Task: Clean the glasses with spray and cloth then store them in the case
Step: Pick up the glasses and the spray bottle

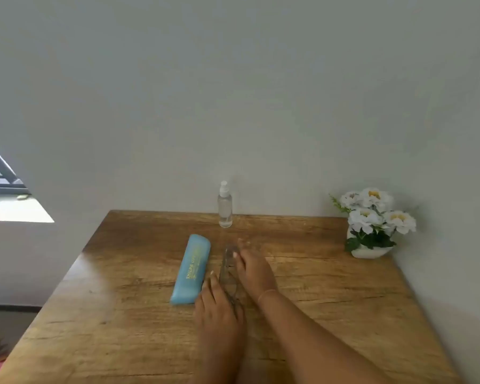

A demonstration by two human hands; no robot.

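Fingertips first: the left hand (219, 309) has its fingers curled down over the near end of the glasses (229, 273), and the right hand (254, 268) reaches in from the other side, its fingers bent around the far end, one pale nail showing just at the frame; both look closed on the glasses, though the blur makes the exact pinch hard to read, and I cannot tell whether the frame is lifted or touching the wood. The glasses sit near the middle of the wooden table (344, 314), just beside the blue case (191, 270), which lies shut at a slant on their left. My read is that this is the pick-up before any cleaning, and to do it well I'd hold the frame by its rims and arms, keep fingertips off the lenses, and free one hand for the spray. The spray bottle (225, 206) stands upright at the table's far edge, against the wall, well apart from the hands. The count: one pair of glasses, one case, one spray bottle, one pot of white flowers (372, 220) at the far right corner, two hands, and no cloth that I can see anywhere on the table
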